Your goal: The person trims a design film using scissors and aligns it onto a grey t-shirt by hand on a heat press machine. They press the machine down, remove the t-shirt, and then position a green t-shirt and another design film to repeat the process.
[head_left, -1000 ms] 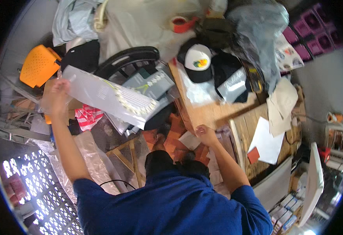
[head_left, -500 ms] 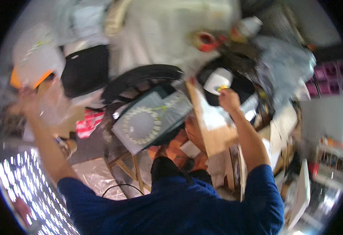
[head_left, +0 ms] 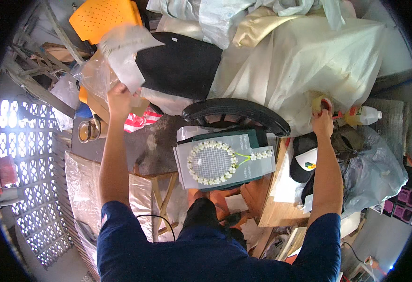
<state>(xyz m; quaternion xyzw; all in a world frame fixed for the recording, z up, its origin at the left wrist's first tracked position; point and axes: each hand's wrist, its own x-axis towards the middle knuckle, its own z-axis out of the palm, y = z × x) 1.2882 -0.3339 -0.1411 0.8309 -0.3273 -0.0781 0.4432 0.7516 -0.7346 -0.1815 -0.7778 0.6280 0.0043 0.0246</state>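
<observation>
My left hand is raised at the upper left, fingers closed on a clear plastic wrapper that sticks up over a black cushion. My right hand reaches far to the right and grips a roll of tape with a red core, at the edge of a cream cloth. Between my arms lies a flat packet showing a racket shape ringed with white flowers, resting on a dark bag below a black curved tyre-like rim.
An orange plastic seat is at the top left, a white bottle just right of the tape, a black-and-white cap on a wooden board. A metal mesh panel runs down the left.
My right hand has gone from the wooden board up and right to the tape roll. My left hand has lifted the plastic wrapper higher; the view has swung upward.
</observation>
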